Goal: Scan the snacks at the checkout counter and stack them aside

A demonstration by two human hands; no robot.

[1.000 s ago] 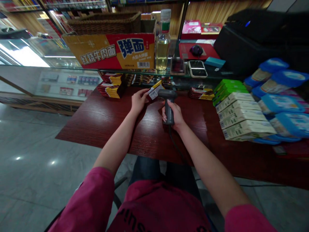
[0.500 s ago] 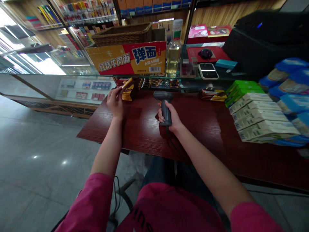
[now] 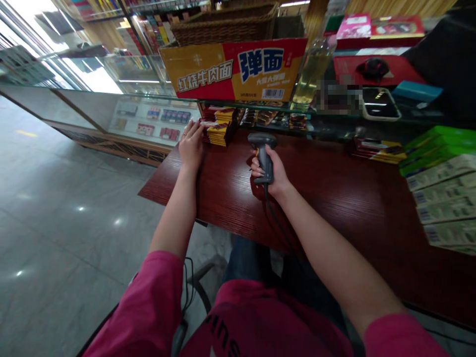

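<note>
The right grip (image 3: 277,173), at the centre of the frame, is wrapped around the handle of a dark barcode scanner (image 3: 263,156), whose head is raised over the tabletop (image 3: 334,181). The left grip (image 3: 191,146), left of centre, has its fingers at the left end of a stack of red-and-yellow packets (image 3: 217,130); whether they pinch a packet or only touch the pile cannot be told. The step in hand looks to be placing or squaring a packet there, with the scanner held apart. The next move, I judge, calls for the left fingers to come away without dragging the top layers, and for slack in the scanner's cable (image 3: 275,213). Farther out, a smaller packet pile (image 3: 383,149) lies right of centre, beside green boxes (image 3: 441,141) at the right edge; a printed carton (image 3: 238,72) stands at upper centre.
</note>
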